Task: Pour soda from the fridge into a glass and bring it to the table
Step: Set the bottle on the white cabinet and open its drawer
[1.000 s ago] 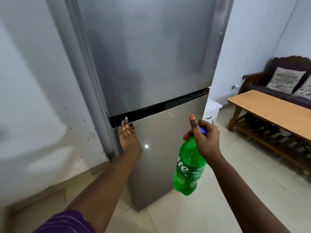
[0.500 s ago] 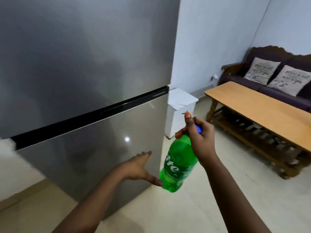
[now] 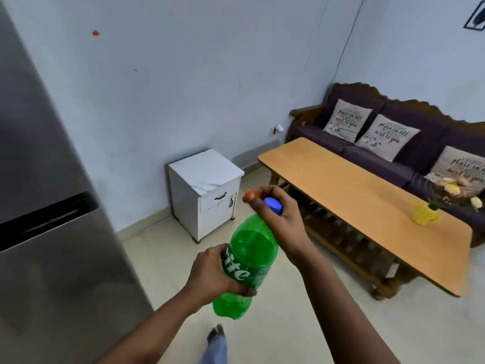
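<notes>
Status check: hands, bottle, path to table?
Left hand gripping green plastic soda bottle body; right hand around blue cap. No glass visible. Floor to wooden table unobstructed.

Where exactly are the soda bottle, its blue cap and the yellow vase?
soda bottle [image 3: 252, 248]: head view, on its green shoulder above the label.
blue cap [image 3: 273, 205]: head view, on the cap's top.
yellow vase [image 3: 423, 215]: head view, on its body, standing on the wooden table.

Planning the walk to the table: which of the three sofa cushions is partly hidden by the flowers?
The rightmost cushion, at the frame's edge. The flowers in the yellow vase overlap its lower part; the other two cushions show unobstructed.
</notes>
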